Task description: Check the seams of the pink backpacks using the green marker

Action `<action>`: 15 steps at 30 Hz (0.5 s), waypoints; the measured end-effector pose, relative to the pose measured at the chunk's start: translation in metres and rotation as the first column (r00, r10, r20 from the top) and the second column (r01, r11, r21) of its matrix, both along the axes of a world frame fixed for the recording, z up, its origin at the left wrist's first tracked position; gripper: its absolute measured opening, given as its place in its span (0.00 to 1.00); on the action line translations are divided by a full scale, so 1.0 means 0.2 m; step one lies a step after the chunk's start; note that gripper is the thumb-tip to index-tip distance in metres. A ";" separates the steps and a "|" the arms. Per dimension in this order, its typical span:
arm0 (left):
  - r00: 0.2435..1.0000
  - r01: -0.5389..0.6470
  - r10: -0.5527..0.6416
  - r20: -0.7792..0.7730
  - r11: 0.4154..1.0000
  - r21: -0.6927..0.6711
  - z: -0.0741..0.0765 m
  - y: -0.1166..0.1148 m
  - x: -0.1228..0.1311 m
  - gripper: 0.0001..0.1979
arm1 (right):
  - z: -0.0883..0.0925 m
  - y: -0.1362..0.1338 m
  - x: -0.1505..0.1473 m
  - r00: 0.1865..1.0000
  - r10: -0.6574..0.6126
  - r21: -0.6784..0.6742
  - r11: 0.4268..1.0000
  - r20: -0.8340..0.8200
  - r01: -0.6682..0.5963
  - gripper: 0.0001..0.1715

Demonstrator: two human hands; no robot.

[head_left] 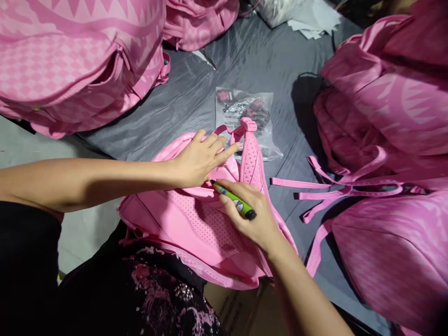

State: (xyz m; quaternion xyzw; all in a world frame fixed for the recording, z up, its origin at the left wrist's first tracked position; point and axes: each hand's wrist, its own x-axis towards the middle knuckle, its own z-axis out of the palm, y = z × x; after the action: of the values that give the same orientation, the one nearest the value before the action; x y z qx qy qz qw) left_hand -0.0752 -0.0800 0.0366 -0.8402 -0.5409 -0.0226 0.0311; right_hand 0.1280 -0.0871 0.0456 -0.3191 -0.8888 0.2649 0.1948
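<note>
A pink backpack (168, 219) lies in front of me with its dotted padded back panel and straps facing up. My left hand (199, 161) rests on its upper part, palm down, fingers stretched out and apart. Held in my right hand (254, 212) is a green marker pen (234, 199) with a black end. The pen's dark tip points at the fabric just below my left hand; whether it touches cannot be made out. A pink strap with a buckle (248, 124) stands up beyond my hands. Just behind it lies a clear plastic bag (244, 109) with small items inside.
Grey sheeting (280, 60) covers the table. Large pink backpacks stand at the left (80, 60) and right (395, 247), with loose straps (345, 186) reaching inward. Another pink bag (201, 23) and white papers (315, 18) lie at the back. A cardboard box (241, 310) is below the table edge.
</note>
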 end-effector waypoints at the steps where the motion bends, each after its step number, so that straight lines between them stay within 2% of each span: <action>1: 1.000 -0.009 0.009 -0.002 1.000 -0.013 0.00 0.00 0.00 0.46 | 0.03 0.02 -0.01 0.999 0.015 -0.048 0.999 0.048 -0.013 0.14; 3: 1.000 -0.032 0.032 -0.001 0.998 -0.046 0.01 0.01 0.01 0.47 | 0.08 0.06 -0.02 0.985 0.049 -0.116 0.993 0.164 -0.030 0.11; 6: 0.998 -0.055 0.057 0.029 0.996 -0.073 0.02 0.02 0.02 0.47 | 0.13 0.09 0.01 0.949 0.118 -0.060 0.993 0.292 -0.106 0.10; 9: 0.994 -0.055 0.061 0.086 0.996 -0.075 0.00 0.03 0.03 0.45 | 0.13 0.11 0.06 0.957 0.152 0.011 0.987 0.246 -0.159 0.14; 15: 0.996 -0.052 0.054 0.074 0.998 -0.018 -0.05 0.05 0.03 0.41 | 0.06 0.13 0.06 0.965 0.190 -0.071 0.981 0.179 -0.180 0.16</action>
State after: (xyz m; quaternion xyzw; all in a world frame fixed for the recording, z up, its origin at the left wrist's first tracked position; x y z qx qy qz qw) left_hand -0.0685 -0.0695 0.0268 -0.8244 -0.5640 -0.0486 0.0049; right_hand 0.1390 -0.0602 0.0579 -0.2630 -0.9215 0.2753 0.0768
